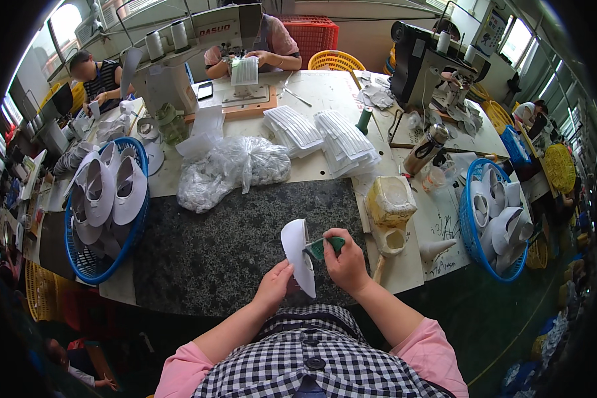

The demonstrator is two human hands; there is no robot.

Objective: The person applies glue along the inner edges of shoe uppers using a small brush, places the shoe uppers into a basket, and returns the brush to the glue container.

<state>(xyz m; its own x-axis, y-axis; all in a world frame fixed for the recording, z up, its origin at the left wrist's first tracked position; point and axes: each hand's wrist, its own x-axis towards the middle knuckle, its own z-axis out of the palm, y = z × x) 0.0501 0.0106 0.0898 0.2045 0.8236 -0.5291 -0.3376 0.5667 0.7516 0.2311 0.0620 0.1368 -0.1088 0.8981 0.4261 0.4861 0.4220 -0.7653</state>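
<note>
Over the near edge of the dark speckled work surface (pixel 245 265), my left hand (pixel 275 285) grips a white curved shoe upper (pixel 294 247) by its lower left side. The upper stands on edge, its opening facing right. My right hand (pixel 346 266) is closed round a small green-handled tool (pixel 320 248). The tool's narrow pale tip points left and meets the inner edge of the upper; the exact kind of tool cannot be made out. To the right stand a glue-stained yellowish container (pixel 391 199) and a smaller cup-shaped part (pixel 387 242) in front of it.
Blue baskets of white uppers stand left (pixel 139 229) and right (pixel 466 232). A clear plastic bag (pixel 229 166) and stacks of white strips (pixel 345 142) lie ahead. A thermos (pixel 426 149) leans at right. Sewing machines (pixel 408 73) and other people line the far side.
</note>
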